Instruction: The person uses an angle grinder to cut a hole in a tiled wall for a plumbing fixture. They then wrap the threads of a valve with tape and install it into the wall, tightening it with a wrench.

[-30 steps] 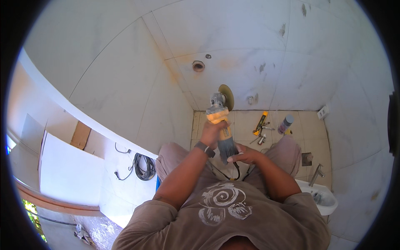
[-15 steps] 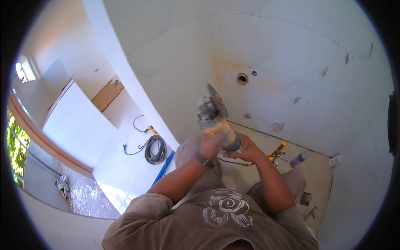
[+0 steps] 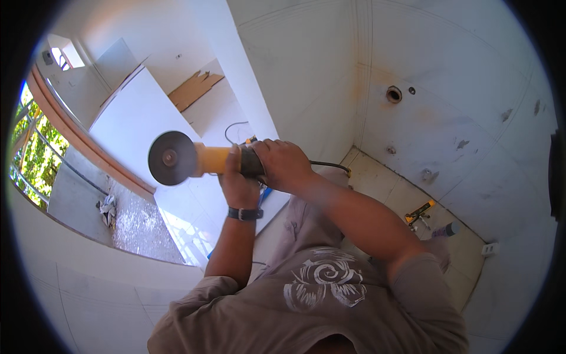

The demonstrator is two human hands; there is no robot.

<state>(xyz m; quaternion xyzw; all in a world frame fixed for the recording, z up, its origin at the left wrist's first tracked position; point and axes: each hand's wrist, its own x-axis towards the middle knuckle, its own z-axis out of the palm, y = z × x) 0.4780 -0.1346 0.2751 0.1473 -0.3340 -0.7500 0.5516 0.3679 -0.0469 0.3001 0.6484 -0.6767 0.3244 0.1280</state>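
Both my hands hold a yellow and black angle grinder (image 3: pixel 213 159) in front of me, its length lying level across the view. The dark round cutting disc (image 3: pixel 171 158) at its head points left, with its flat face toward me. My left hand (image 3: pixel 239 177), with a black watch strap on the wrist, wraps round the middle of the body. Behind it, my right hand (image 3: pixel 285 164) grips the black rear end. From there the black cord (image 3: pixel 327 164) runs off to the right. The fingers partly hide the grinder's body.
The white wall edge (image 3: pixel 259 88) stands just beyond my hands. At the right, a yellow tool (image 3: pixel 420 211) and a dark-capped can (image 3: pixel 446 229) are on the tiled floor. A pipe opening (image 3: pixel 394 94) shows in the wall. Torn cardboard (image 3: pixel 196 91) lies farther left.
My hands have swung the grinder to the left, away from the wall corner. Its disc, edge-on and upward before, now faces me. My view has shifted left too.
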